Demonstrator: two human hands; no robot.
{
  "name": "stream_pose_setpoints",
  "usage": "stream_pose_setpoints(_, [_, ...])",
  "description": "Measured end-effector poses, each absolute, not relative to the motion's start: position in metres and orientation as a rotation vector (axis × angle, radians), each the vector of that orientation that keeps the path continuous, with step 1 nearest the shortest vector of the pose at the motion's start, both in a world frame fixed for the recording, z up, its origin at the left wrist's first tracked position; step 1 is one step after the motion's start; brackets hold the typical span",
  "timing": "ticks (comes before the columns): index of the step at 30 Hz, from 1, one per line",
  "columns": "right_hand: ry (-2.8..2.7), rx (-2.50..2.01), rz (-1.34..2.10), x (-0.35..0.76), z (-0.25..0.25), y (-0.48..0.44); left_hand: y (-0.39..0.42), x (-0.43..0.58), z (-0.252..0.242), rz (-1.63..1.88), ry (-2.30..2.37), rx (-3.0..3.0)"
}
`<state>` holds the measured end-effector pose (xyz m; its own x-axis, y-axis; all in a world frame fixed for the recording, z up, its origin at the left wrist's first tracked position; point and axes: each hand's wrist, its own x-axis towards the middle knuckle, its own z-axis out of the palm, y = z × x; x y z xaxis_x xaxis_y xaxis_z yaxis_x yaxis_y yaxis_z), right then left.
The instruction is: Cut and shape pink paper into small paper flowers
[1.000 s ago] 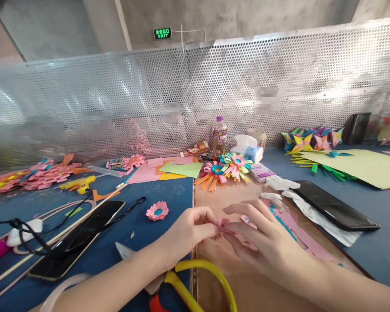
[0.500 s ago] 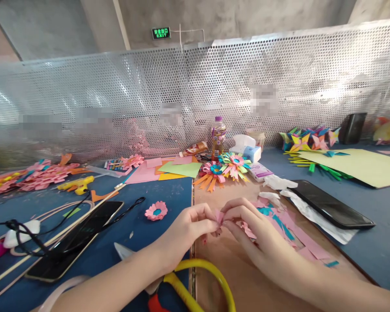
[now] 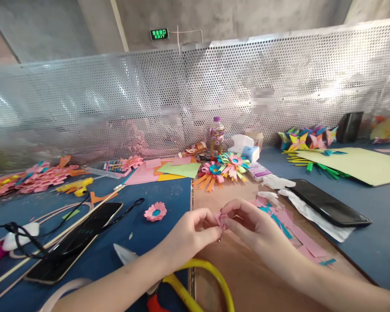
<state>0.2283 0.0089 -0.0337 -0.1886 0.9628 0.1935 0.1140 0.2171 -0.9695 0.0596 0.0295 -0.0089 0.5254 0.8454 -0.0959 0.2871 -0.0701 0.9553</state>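
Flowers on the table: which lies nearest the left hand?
The pink flower with the blue centre, alone on the blue table left of the left hand. Others, like the two streamered ones by the bottle, lie farther back.

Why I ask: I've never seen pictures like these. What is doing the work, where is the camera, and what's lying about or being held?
No machine here: these are one person's bare left hand and bare right hand, seen by a camera worn on that person's head, looking forward and down. Both hands pinch a small piece of pink paper between them. On the flat blue tabletop lie a round pink paper flower with a blue centre, a yellow plastic glue gun and, at left, a flat black phone. Yellow-handled metal scissors are partly hidden by the left forearm.
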Motion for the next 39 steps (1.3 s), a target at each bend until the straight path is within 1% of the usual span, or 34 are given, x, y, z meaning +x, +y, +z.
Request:
stream_pose_setpoints(8, [-1.530, -1.091, 1.056, 0.2260, -0.0338, 0.0079, 0.0318, 0.0602, -0.0152, 0.631, 1.015, 1.706])
stream_pose_setpoints(17, [-1.522, -1.165, 1.181, 0.2286, -0.0372, 0.0148, 0.0317, 0.0586, -0.0147, 0.705, 1.055, 1.660])
stream_pose_setpoints(26, [-1.466, -1.178, 1.261, 0.2283, -0.0405, 0.0156, 0.0328, 0.0573, -0.0143, 0.700, 1.059, 1.657])
stream_pose_setpoints(39, [-1.524, -1.178, 1.149, 0.2247, -0.0305, 0.0150, 0.0344, 0.0564, -0.0174, 0.783, 0.968, 1.630])
